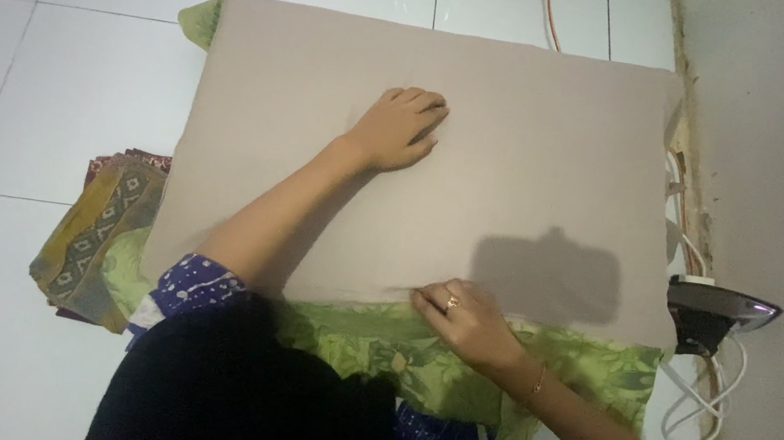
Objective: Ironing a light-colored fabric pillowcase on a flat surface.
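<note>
A plain beige cloth [541,159] lies spread flat and smooth on the white tiled floor, a broad rectangle whose far edge runs straight and whose near edge rests on a green patterned cloth [585,361]. That green cloth lies beneath it, crumpled a little, showing as a strip along the near side and as a small corner at the far left. The beige cloth has only faint creases near its middle and near edge.
</note>
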